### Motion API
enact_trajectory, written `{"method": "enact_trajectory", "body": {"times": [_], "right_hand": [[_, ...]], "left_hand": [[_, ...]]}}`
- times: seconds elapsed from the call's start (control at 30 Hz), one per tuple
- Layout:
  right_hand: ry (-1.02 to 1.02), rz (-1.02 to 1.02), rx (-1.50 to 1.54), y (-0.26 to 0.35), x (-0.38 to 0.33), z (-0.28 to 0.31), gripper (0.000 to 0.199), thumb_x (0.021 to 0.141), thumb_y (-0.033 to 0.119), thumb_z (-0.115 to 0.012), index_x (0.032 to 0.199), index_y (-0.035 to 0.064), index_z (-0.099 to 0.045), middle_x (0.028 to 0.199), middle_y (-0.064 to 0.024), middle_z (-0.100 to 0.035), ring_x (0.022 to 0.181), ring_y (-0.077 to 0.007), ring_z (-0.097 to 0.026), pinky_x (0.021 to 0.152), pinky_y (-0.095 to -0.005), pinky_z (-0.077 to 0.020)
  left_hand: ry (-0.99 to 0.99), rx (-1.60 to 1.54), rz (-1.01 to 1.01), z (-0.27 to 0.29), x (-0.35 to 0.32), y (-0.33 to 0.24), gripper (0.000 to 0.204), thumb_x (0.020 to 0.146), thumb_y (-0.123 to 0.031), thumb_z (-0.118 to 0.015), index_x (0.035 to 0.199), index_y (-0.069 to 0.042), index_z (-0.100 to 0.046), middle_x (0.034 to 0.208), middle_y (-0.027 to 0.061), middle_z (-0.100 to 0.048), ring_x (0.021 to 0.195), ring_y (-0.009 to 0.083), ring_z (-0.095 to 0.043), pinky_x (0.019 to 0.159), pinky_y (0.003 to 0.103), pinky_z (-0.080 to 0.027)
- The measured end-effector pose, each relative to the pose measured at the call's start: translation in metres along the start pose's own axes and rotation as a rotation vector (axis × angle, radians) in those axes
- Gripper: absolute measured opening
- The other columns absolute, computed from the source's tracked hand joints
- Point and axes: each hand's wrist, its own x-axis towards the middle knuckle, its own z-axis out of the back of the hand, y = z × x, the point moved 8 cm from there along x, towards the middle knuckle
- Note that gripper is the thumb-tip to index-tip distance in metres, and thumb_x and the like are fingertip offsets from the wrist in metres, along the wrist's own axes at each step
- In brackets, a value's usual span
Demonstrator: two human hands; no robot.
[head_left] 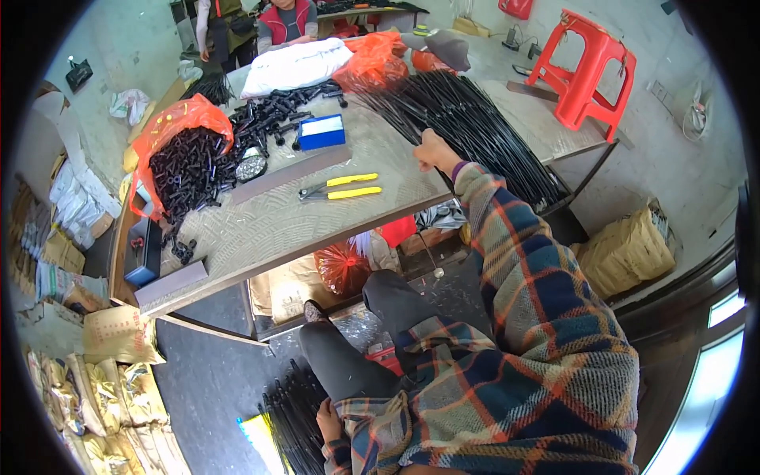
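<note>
On the table's right part, a broad heap of thin black rods (483, 131) lies spread out. At its left edge is my right hand (435, 152), closed with the fingers curled in; a dark rod end shows below the wrist, but most of the grip is hidden. Low beside my leg, my left hand (328, 421) rests at the edge of a second bundle of black rods (289, 416). Its fingers look curled against the rods, partly hidden by the sleeve. Yellow-handled pliers (340, 188) lie on the table, left of my right hand.
A red bag of short black parts (186, 162) stands at the table's left, with more black pieces (277, 115) loose beside it. Nearby are a blue box (322, 140) and a metal strip (289, 170). A red stool (586, 75) stands at the back right. Another person (289, 22) is beyond the table.
</note>
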Motion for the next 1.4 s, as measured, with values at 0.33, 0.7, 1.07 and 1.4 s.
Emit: {"method": "enact_trajectory", "body": {"times": [0.33,0.7,1.07,1.4], "right_hand": [[0.082,0.106,0.142,0.04,0.023,0.007,0.019,0.082,0.012,-0.053,0.066,0.0012,-0.047,0.053,-0.0068,-0.05,0.037,-0.0138,-0.045,0.032,-0.0288,-0.0347],[-0.457,0.663,0.064,0.207,0.107,0.111,0.03,0.087,0.03,-0.052,0.084,0.0001,-0.052,0.062,-0.0084,-0.055,0.049,-0.0193,-0.053,0.042,-0.0324,-0.0393],[-0.429,0.678,0.467,0.101,0.052,0.018,0.019,0.089,0.023,-0.05,0.094,0.0045,-0.05,0.057,-0.0036,-0.047,0.045,-0.0118,-0.049,0.041,-0.0268,-0.0396],[0.518,0.526,0.475,0.243,-0.052,0.011,0.021,0.085,0.02,-0.054,0.072,0.0067,-0.045,0.051,0.0017,-0.042,0.033,-0.0069,-0.038,0.031,-0.0226,-0.0291]], "left_hand": [[0.011,-0.025,0.001,0.001,0.02,-0.008,0.024,0.083,-0.011,-0.05,0.103,0.0,-0.059,0.089,0.0218,-0.062,0.084,0.0358,-0.061,0.073,0.038,-0.048],[-0.009,0.144,0.001,0.008,0.027,-0.038,0.024,0.081,-0.007,-0.048,0.1,0.002,-0.058,0.088,0.0236,-0.061,0.084,0.0368,-0.061,0.072,0.039,-0.047],[-0.062,0.255,-0.183,0.03,0.056,-0.109,0.022,0.08,-0.017,-0.054,0.092,0.0,-0.061,0.077,0.0216,-0.061,0.074,0.0381,-0.06,0.064,0.043,-0.048],[0.152,-0.518,-0.573,0.069,0.117,-0.47,0.025,0.087,-0.01,-0.055,0.108,0.004,-0.056,0.083,0.0048,-0.06,0.07,0.008,-0.056,0.062,0.022,-0.047]]}}
